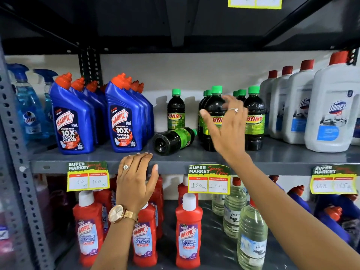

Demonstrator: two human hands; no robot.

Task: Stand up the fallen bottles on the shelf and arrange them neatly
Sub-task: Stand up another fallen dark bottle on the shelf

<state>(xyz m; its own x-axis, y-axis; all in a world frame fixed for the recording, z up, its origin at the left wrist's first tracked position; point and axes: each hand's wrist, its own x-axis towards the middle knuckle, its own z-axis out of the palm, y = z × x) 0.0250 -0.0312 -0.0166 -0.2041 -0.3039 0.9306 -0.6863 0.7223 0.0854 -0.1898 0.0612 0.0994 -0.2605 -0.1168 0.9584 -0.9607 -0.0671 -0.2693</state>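
Note:
One dark Sunny bottle with a green cap (173,140) lies on its side on the grey middle shelf (272,156), base toward me. A single Sunny bottle (175,112) stands behind it. To the right stands a group of upright Sunny bottles (254,117). My right hand (226,125) is raised in front of that group, fingers spread, around but not closed on the front bottle (211,108). My left hand (136,178) rests on the shelf's front edge, fingers over the lip, holding no bottle.
Blue Harpic bottles (124,115) stand in rows left of the fallen bottle, blue spray bottles (27,106) further left. White Domex bottles (335,110) fill the right end. Price tags (209,179) hang from the edge. Red Harpic (188,230) and clear bottles (251,236) stand on the lower shelf.

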